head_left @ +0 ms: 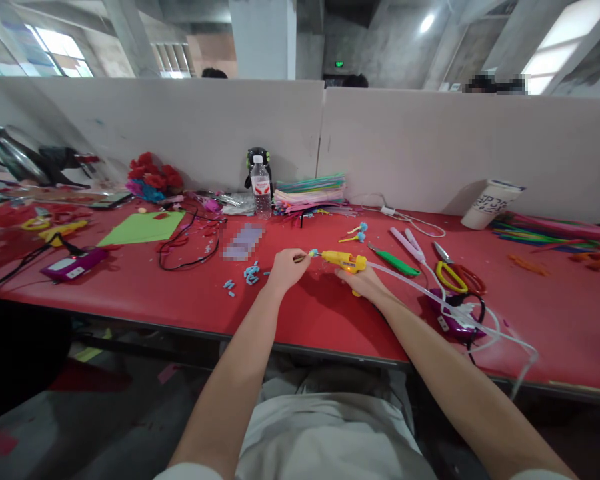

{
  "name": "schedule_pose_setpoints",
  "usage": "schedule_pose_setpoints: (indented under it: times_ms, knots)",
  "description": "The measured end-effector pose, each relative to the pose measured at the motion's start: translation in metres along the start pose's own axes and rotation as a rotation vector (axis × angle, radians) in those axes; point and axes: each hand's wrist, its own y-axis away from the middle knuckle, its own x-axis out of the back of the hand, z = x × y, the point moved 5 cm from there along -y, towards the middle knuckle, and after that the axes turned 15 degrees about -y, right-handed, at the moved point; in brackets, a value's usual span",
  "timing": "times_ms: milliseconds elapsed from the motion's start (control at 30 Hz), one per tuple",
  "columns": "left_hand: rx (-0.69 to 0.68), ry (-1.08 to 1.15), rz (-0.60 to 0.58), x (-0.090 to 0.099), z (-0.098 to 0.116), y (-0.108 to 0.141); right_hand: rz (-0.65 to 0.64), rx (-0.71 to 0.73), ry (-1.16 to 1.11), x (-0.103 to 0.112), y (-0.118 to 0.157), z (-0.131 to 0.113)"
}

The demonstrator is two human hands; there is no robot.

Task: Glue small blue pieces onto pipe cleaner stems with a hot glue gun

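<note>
In my right hand [364,280] is a yellow glue gun [344,260], its nozzle pointing left and a small orange light glowing on its body. A long clear glue stick [405,277] trails from its back toward the right. My left hand [289,267] is closed in a pinch on a small yellow-and-blue piece [313,253], held right at the nozzle tip. Short blue pieces [251,273] lie in a loose pile left of my left hand. Beyond the glue gun lie two small yellow-stemmed pieces with blue tops [360,233].
To the right lie a green-handled tool [397,262], a pink straightener-like tool [409,245], scissors [453,277] and a purple power box [455,320]. A water bottle [261,190] and bundled pipe cleaners [313,193] stand by the partition. Green paper [140,228] and black cable lie left.
</note>
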Motion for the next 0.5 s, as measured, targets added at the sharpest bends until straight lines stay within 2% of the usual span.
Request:
schedule_pose_setpoints:
  times_ms: [333, 500]
  knots:
    - [-0.014, 0.058, 0.028, -0.001, -0.004, -0.001, 0.021, 0.018, 0.003, 0.005, -0.005, 0.006]
    - [-0.026, 0.09, 0.039, 0.003, -0.001, -0.001, 0.117, 0.107, 0.057, 0.019, -0.01, 0.003]
